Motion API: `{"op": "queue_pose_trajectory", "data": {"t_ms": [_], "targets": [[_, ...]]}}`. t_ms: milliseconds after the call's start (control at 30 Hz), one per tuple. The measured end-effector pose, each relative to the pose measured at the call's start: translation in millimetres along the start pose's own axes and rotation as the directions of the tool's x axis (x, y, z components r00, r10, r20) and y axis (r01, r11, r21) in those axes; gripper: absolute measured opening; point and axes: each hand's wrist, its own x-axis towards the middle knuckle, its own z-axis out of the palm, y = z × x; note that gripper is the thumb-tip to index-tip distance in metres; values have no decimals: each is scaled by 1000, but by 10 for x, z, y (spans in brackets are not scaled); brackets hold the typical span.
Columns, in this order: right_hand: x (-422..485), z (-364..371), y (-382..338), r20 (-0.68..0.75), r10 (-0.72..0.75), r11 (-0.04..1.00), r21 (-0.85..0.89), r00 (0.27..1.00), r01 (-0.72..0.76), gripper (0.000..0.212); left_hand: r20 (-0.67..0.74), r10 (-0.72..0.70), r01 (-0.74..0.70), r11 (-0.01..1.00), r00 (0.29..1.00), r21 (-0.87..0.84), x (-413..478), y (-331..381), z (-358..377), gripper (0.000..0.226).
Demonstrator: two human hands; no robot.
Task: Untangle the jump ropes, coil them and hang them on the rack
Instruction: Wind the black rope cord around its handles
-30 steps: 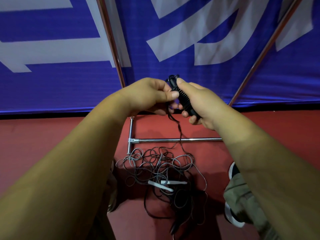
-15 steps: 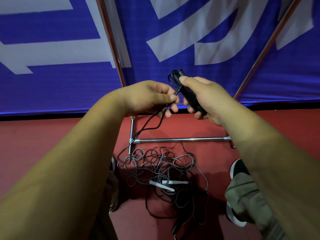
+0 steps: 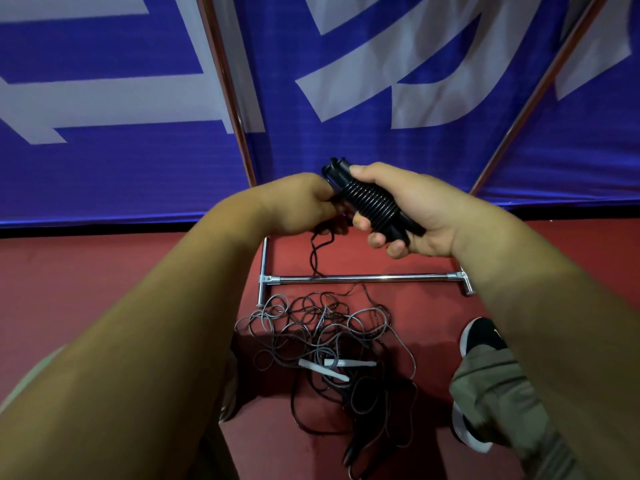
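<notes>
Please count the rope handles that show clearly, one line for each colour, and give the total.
White handles: 2
Black handles: 1, in the right hand
Total: 3; the dark pile may hide more.

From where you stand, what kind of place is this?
Probably a sports hall or gym: smooth red floor, large blue banner with white lettering, tangled grey and black jump ropes by a chrome rack.

rope tangle [image 3: 322, 341] on floor [image 3: 104, 271] | rack bar [image 3: 363, 279] behind it | shoe [image 3: 481, 336] right
</notes>
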Motion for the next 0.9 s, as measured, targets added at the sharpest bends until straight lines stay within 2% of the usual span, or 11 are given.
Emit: {"op": "queue_pose_trajectory", "data": {"t_ms": [100,167,200,233,333,467,567,633,733,833,900], "targets": [[-66,14,-12,191,26,999,41,981,-34,48,-89,59,-54,997,994,50,45,-98,-21,22],[-121,55,-18,315,48,998,13,948,-55,49,-99,122,-124,992,988,-20,34,-144,-59,11],[-143,77,-12,369,70,998,-17,927,-68,51,-82,175,-179,983,981,-44,17,-142,-72,15],[-157,98,-4,412,97,995,-51,906,-83,53,-61,209,-213,974,976,-72,-2,-118,-74,21],[-176,113,19,459,200,975,-184,866,-127,51,-45,223,-227,963,974,-145,-3,-22,-40,11],[-142,75,62,347,352,898,-387,869,-210,50,-83,258,-267,957,962,-114,-1,68,-46,7],[-48,50,144,173,348,858,-454,921,-239,50,-192,296,-296,955,936,32,-23,104,-107,10],[21,34,202,46,309,864,-430,950,-260,46,-235,323,-286,941,917,179,-18,96,-134,18],[130,-12,250,-133,223,908,-332,966,-255,44,-195,341,-267,906,920,328,-23,78,-167,20],[187,-50,239,-230,123,954,-240,965,-179,34,-144,302,-225,891,942,394,-40,89,-178,25],[191,-53,214,-238,69,982,-154,969,-108,24,-170,219,-147,922,961,357,-51,84,-180,26]]}}
